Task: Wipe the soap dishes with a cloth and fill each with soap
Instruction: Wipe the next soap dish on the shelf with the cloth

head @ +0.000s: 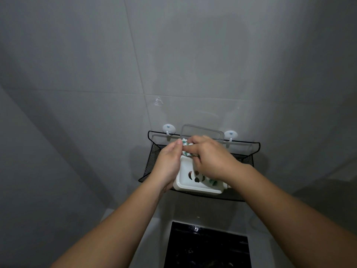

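Observation:
A white soap dish (195, 185) with cut-out holes in its floor is held over the black mesh wall basket (152, 157). Its clear lid (201, 132) stands open at the back, against the wall. My left hand (170, 163) grips the dish's left side from below. My right hand (208, 157) holds a white cloth with green print (186, 145) and presses it against the dish's upper inside edge. Another bit of the cloth (212, 182) shows under my right wrist. No soap is visible.
The basket hangs from two white suction hooks (169, 129), (230, 135) on a grey tiled wall (96, 74). Below is a dark rectangular basin or opening (206, 246) set in a pale ledge.

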Demonstrator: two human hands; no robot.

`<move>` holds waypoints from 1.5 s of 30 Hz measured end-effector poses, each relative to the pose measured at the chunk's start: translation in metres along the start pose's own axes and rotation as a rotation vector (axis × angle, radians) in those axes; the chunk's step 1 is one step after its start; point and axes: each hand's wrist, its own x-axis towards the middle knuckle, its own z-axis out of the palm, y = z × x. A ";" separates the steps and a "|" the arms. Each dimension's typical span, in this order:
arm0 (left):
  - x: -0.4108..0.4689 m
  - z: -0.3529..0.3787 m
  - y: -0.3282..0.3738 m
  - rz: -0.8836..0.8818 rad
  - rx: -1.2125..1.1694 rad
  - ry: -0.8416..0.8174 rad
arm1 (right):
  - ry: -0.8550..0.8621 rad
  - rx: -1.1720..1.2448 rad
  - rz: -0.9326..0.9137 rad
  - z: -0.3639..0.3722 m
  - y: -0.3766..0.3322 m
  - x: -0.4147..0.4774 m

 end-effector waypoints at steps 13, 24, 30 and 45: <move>0.002 -0.003 0.000 0.000 0.072 -0.015 | -0.050 -0.233 -0.007 -0.006 0.028 -0.026; 0.001 -0.002 0.002 -0.021 0.091 -0.032 | -0.073 -0.507 0.006 -0.006 0.037 -0.032; -0.001 0.005 0.002 -0.027 0.063 -0.067 | 0.034 -0.483 0.093 -0.020 0.032 -0.027; 0.002 0.011 0.006 0.026 0.057 -0.097 | 0.168 -0.586 -0.102 -0.022 0.006 -0.006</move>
